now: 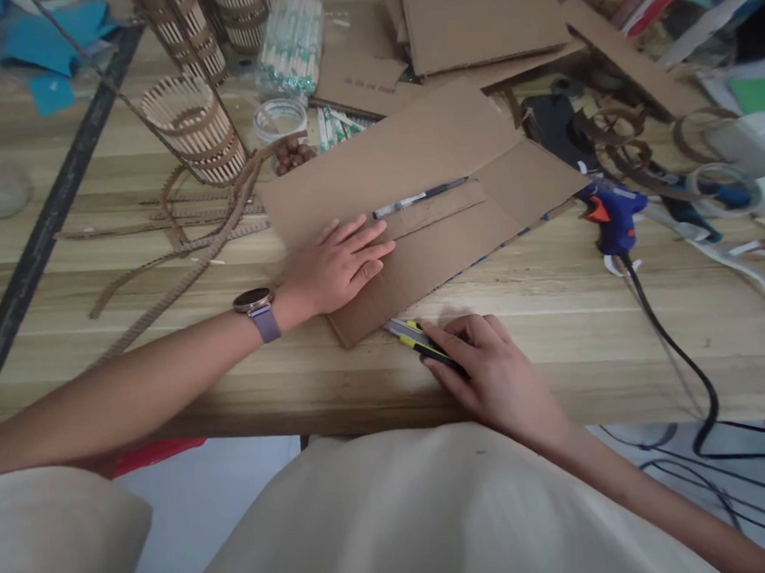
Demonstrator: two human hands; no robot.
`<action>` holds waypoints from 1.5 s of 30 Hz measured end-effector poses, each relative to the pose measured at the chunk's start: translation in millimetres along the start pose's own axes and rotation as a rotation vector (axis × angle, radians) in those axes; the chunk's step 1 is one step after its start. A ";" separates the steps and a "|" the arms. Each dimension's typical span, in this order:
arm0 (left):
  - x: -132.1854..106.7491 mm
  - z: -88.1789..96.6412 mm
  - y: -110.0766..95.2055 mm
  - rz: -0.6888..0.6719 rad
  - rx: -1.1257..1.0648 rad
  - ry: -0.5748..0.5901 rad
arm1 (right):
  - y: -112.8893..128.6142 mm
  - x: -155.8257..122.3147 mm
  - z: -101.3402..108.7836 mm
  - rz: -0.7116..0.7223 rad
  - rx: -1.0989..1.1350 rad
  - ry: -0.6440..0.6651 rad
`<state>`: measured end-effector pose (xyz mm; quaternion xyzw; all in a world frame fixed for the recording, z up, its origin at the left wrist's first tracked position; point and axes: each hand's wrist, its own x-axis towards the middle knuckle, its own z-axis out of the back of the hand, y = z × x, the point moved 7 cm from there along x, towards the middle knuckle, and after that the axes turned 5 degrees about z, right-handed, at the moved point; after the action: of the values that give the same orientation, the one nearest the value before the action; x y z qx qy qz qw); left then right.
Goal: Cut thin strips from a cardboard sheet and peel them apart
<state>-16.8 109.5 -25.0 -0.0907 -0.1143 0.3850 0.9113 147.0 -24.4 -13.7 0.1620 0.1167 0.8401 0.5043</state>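
My left hand [341, 268] lies flat with fingers stretched on a piece of cardboard [446, 255], at its left end. A pen [421, 198] rests on the cardboard just beyond my fingertips, beside a dark line or slit. My right hand [495, 370] is closed around a yellow and black utility knife [427, 345] near the table's front edge. The knife points toward the cardboard's near left corner, its tip close to or under the edge; I cannot tell if they touch. A watch [255, 307] is on my left wrist.
A glue gun [617, 215] with a black cord lies right of the cardboard. Corrugated strips [220, 237] and a stick-walled cylinder [198, 133] are at left. Behind are a tape roll [280, 118], a bag of wrapped sticks [290, 42] and stacked cardboard [480, 14].
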 end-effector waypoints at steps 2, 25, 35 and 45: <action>4.4 0.2 2.7 -0.025 -0.004 0.001 | -2.6 1.2 3.3 -0.019 0.012 0.014; 20.9 -8.2 41.9 -0.204 0.074 0.077 | 11.1 0.2 -6.7 0.103 0.085 0.115; 21.2 -7.5 41.4 -0.213 0.005 0.053 | 19.2 5.6 -10.7 0.170 0.074 0.146; 16.5 -1.0 40.3 -0.220 0.033 0.044 | 10.1 -5.8 0.7 0.245 0.047 0.237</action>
<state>-32.8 149.1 -33.9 -0.0710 -0.0971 0.2821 0.9518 141.6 -34.2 -10.4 0.0865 0.1743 0.9056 0.3768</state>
